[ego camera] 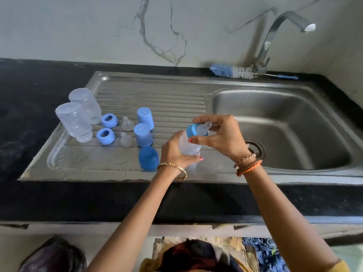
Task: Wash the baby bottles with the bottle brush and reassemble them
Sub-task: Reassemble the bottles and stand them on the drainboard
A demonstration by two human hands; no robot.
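My left hand (176, 152) grips the clear body of a baby bottle (189, 147) held tilted above the steel drainboard (98, 161). My right hand (222, 137) curls round its blue collar (192, 130), which carries a clear nipple (205, 127). Two clear bottles (75, 121) (86, 104) stand upside down at the drainboard's left. Beside them lie two blue collars (105, 136) (109, 120), two clear nipples (125, 139) (127, 123) and three blue caps (143, 135) (145, 117) (148, 158). The blue and white bottle brush (232, 71) lies behind the basin by the tap.
The sink basin (284, 122) with its drain (255, 149) lies to the right. A steel tap (275, 36) rises at the back right. Black countertop (29, 114) surrounds the sink. A marble wall stands behind.
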